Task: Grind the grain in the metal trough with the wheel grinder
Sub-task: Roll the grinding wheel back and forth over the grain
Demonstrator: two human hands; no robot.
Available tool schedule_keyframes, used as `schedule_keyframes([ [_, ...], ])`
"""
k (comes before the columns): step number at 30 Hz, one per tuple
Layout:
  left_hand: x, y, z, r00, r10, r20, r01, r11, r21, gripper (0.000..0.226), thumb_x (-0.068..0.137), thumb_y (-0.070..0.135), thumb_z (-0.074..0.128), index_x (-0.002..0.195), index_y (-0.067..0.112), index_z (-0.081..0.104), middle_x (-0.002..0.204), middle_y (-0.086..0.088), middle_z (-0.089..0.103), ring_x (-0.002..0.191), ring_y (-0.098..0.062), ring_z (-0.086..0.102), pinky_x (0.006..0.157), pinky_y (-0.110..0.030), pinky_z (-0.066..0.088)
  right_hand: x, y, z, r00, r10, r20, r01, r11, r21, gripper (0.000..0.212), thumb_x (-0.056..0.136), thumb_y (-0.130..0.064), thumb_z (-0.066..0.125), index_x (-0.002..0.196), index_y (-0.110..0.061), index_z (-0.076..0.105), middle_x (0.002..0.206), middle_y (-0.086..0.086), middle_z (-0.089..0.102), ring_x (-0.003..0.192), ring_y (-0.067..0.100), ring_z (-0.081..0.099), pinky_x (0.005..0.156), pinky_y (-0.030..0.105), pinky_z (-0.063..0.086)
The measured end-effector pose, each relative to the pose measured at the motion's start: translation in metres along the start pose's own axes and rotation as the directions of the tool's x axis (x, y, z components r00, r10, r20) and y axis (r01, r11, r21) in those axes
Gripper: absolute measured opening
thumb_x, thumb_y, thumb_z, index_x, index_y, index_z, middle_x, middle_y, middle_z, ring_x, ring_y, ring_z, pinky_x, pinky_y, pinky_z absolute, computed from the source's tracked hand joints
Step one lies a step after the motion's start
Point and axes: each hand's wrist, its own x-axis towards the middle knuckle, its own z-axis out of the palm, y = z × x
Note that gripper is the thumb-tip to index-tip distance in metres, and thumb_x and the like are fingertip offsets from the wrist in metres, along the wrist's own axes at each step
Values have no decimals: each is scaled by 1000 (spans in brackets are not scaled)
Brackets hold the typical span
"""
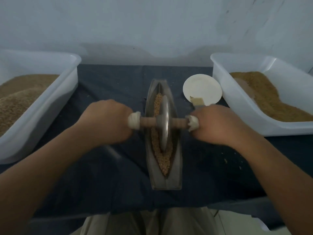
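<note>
left hand [108, 122] and right hand [218, 124] grip the wheel grinder [164, 122], its disc between them in the grain [163, 160].

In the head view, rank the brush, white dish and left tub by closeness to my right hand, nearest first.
1. Brush, just beyond the right hand, which grips the wheel grinder.
2. White dish, behind the brush, toward the wall.
3. Left tub, far left, across the trough.
</note>
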Motion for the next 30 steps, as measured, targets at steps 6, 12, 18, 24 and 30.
schedule_keyframes([
  [6,80,-3,0,980,-191,45,192,981,-10,27,82,46,62,70,23,55,76,2,62,70,-27,61,65,-35,50,83,2,-9,978,136,-156,-151,985,-88,29,94,-31,59,66,-24,56,70,-1,61,68,20,61,66,36,52],
  [12,-16,-4,-10,979,19,205,29,973,-228,28,66,59,47,72,34,59,61,11,61,57,-5,57,51,-27,41,-9,-3,-25,985,-55,162,54,998,11,14,72,-42,62,69,-29,62,62,-8,62,57,7,60,49,30,45],
  [18,14,-2,5,980,-106,166,126,985,-115,28,75,55,52,68,28,57,63,10,57,59,-13,57,55,-30,47,23,-6,-9,997,12,-79,-24,990,-141,24,87,-39,64,68,-29,56,64,-8,57,58,11,52,51,28,36],
  [24,80,-2,-7,978,-162,135,168,985,-40,24,81,43,61,70,24,53,73,3,58,69,-26,60,67,-37,54,77,2,-13,985,156,-68,-159,986,-51,24,92,-31,60,70,-21,63,71,0,64,70,21,64,64,35,52],
  [30,-8,-6,-5,995,87,55,-83,994,-76,25,68,55,48,58,32,48,49,13,46,45,-4,45,44,-20,28,-9,5,-20,937,-72,341,3,980,198,23,60,-47,57,82,-50,62,71,-23,67,59,2,64,47,26,42],
])
